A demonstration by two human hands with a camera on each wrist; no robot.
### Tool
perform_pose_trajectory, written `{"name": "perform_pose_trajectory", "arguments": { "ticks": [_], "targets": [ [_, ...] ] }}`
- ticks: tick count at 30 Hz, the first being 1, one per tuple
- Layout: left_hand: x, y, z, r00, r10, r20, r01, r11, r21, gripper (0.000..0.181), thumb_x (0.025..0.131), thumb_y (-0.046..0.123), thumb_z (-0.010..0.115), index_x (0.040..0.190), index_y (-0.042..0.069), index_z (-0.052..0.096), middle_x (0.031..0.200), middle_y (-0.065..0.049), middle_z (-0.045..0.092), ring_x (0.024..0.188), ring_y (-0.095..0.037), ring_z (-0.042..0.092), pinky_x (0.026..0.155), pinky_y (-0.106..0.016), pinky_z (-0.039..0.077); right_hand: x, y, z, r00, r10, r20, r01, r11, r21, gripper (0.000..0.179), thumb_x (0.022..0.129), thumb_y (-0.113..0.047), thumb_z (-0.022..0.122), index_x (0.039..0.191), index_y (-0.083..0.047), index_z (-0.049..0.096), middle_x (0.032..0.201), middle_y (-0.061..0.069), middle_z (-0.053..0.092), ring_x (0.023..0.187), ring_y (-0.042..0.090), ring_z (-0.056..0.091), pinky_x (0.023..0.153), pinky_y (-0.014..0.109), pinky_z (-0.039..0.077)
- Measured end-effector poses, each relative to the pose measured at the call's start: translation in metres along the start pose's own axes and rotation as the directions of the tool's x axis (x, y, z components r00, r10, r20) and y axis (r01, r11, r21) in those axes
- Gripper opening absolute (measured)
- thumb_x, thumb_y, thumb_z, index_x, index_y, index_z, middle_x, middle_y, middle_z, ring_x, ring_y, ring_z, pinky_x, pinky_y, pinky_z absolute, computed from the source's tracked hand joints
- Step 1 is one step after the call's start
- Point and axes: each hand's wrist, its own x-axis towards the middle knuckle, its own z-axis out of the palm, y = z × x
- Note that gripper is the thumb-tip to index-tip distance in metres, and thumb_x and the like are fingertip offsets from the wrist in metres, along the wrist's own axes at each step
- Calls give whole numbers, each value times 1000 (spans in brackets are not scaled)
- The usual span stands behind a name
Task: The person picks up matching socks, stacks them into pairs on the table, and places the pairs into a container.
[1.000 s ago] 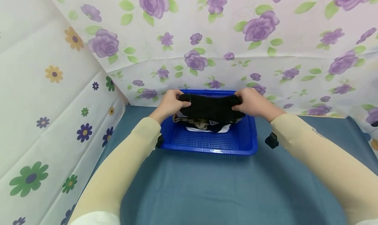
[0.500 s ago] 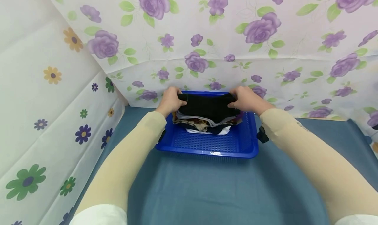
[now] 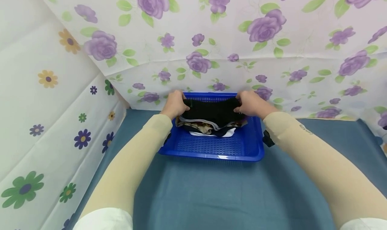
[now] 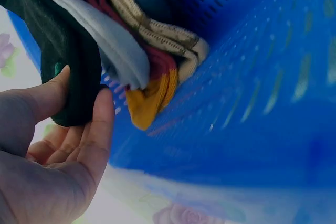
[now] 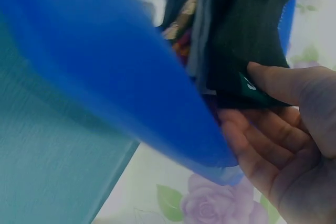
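A folded pair of black socks [image 3: 211,112] lies across the top of a sock stack, its long side running left to right. My left hand [image 3: 175,105] pinches its left end; in the left wrist view the thumb [image 4: 62,80] presses the near face, by a small green mark, and the fingers are behind. At the other end my right hand [image 3: 251,104] holds the cloth between thumb [image 5: 273,82] and fingers, beside a small white mark. Under it show a light grey sock [image 4: 113,45], a maroon and mustard sock [image 4: 142,106] and a beige patterned sock [image 4: 191,51].
The stack is in a blue perforated basket [image 3: 211,155], toward its back side. White cloth [image 3: 229,132] shows at the bottom of the stack. A flowered curtain [image 3: 293,99] rises right behind the basket. Blue-grey cloth [image 3: 223,193] covers the table in front.
The black socks have come down onto the stack, and a grey edge now shows beneath them. Both hands still hold the ends; the right hand has shifted slightly left.
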Motion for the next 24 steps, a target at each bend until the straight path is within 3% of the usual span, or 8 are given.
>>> {"name": "perform_pose_trajectory", "arguments": {
  "ticks": [2, 6, 10, 13, 15, 18, 21, 24],
  "targets": [
    [-2, -1, 1, 1000, -19, 6, 19, 1000, 19, 42, 79, 20, 75, 115, 5, 58, 119, -12, 59, 109, -28, 58, 85, -40, 51, 1, -1, 3, 1000, 1, -6, -2, 1000, -19, 51, 82, -20, 71, 123, 6, 54, 111, 21, 63, 92, 29, 63, 84, 45, 51],
    [-4, -2, 3, 999, -24, -30, 25, 998, 52, 23, 78, 18, 75, 91, 7, 60, 92, -9, 62, 84, -23, 63, 70, -37, 52, 1, -2, 6, 999, -2, -34, 0, 998, -69, 48, 79, -14, 71, 120, 7, 56, 115, 23, 62, 100, 34, 62, 88, 47, 49],
    [-4, -2, 3, 998, -8, -59, 12, 997, 75, 33, 79, 17, 75, 65, 14, 44, 63, 1, 41, 56, -15, 45, 55, -31, 43, 1, -3, 7, 999, 2, -51, -8, 994, -110, 43, 76, -12, 70, 112, 7, 59, 104, 22, 65, 92, 34, 62, 83, 47, 50],
    [-2, -1, 0, 998, 10, -57, -6, 998, 62, 42, 80, 17, 73, 62, 15, 35, 60, 2, 29, 52, -15, 31, 51, -31, 36, -2, -3, 4, 998, 10, -66, -18, 993, -113, 40, 76, -14, 69, 108, 7, 59, 99, 21, 65, 88, 33, 62, 81, 47, 50],
    [-1, 1, -4, 997, 33, -64, -32, 999, 29, 37, 81, 20, 73, 64, 14, 40, 62, 1, 34, 54, -16, 34, 53, -31, 37, -4, -3, 0, 997, 16, -81, -24, 994, -102, 41, 77, -16, 69, 109, 7, 59, 101, 22, 65, 92, 34, 62, 84, 48, 49],
    [-2, 1, -16, 995, 71, -76, -75, 996, -51, 23, 82, 26, 72, 81, 9, 57, 80, -4, 57, 70, -18, 54, 64, -33, 47, -13, -5, -4, 995, 24, -93, -30, 998, -62, 48, 80, -19, 69, 118, 7, 56, 111, 23, 63, 99, 35, 61, 87, 49, 49],
    [-8, 3, -34, 992, 91, -87, -101, 987, -122, 33, 84, 34, 69, 102, 7, 61, 104, -10, 63, 91, -23, 60, 77, -38, 51, -25, -9, -13, 994, 25, -106, -27, 1000, -16, 45, 84, -21, 67, 120, 4, 57, 114, 22, 62, 100, 34, 61, 85, 48, 50],
    [-20, 6, -54, 986, 104, -133, -121, 984, -130, 41, 87, 39, 64, 114, 9, 60, 116, -11, 61, 104, -25, 59, 86, -41, 50, -41, -13, -25, 990, 18, -139, -15, 1000, 26, 42, 86, -24, 65, 120, 1, 58, 115, 21, 62, 101, 34, 61, 84, 47, 51]
  ]
}}
